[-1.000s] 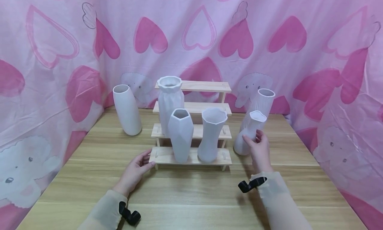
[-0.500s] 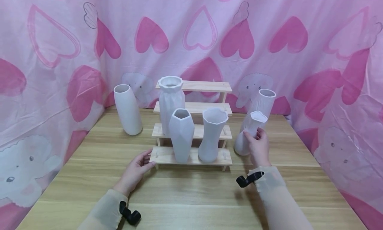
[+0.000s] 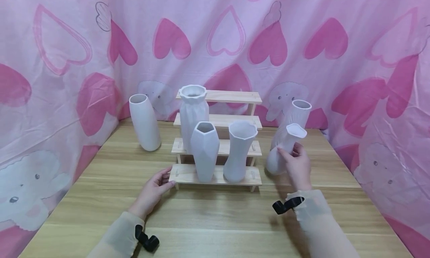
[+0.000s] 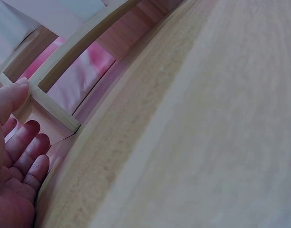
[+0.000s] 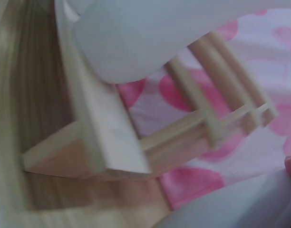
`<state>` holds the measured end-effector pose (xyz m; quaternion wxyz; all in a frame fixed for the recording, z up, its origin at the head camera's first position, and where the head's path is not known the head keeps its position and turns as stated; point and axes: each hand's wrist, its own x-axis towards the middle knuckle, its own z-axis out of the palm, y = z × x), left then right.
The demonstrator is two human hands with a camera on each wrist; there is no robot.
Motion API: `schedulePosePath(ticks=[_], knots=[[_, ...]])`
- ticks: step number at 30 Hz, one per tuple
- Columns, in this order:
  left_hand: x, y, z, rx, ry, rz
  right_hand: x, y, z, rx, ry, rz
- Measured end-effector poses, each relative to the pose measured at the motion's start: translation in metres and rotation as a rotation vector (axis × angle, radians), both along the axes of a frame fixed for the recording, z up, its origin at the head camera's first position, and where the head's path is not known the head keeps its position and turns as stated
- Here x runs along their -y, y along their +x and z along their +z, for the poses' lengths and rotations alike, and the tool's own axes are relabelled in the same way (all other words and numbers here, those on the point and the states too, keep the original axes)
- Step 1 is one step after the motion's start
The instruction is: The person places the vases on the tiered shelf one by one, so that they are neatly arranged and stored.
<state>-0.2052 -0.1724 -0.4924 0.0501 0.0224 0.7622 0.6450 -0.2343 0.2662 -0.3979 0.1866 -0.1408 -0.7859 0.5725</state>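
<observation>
A white waisted vase [image 3: 281, 157] with a wavy rim leans to the right, gripped at its middle by my right hand [image 3: 298, 166]. Whether its base touches the table I cannot tell. My left hand [image 3: 153, 192] holds the left front corner of a stepped wooden stand [image 3: 220, 120], thumb at the lowest step's edge. On that lowest step are a faceted vase [image 3: 205, 151] and a flared vase [image 3: 239, 153]. A pleated vase [image 3: 194, 114] stands on the step behind, at the left. In the right wrist view, part of the gripped vase [image 5: 240, 202] shows below the stand.
A smooth tall white vase [image 3: 144, 122] stands on the wooden table [image 3: 215, 224] left of the stand. Close behind the gripped vase is a ribbed vase [image 3: 297, 118], partly hidden. A pink heart-patterned curtain [image 3: 215, 34] encloses the back and sides.
My right hand and the waisted vase have shifted slightly right, away from the stand, and the vase leans more. My left hand keeps its place at the stand's corner.
</observation>
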Motion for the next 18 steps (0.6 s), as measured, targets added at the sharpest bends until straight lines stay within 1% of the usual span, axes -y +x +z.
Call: schedulePosePath(ticks=[3,6,12,18], knots=[[0.000,0.000,0.001,0.000,0.007,0.000,-0.002,0.004,0.013,-0.021,0.017,0.023],[0.000,0.001,0.002,-0.008,0.013,-0.003,-0.004,0.008,0.030,-0.036,0.031,0.057],[0.000,0.001,0.001,-0.012,0.010,-0.001,-0.003,0.011,0.062,-0.068,0.079,0.150],[-0.001,0.001,0.001,-0.013,0.023,-0.005,0.003,0.007,0.084,-0.031,0.121,0.265]])
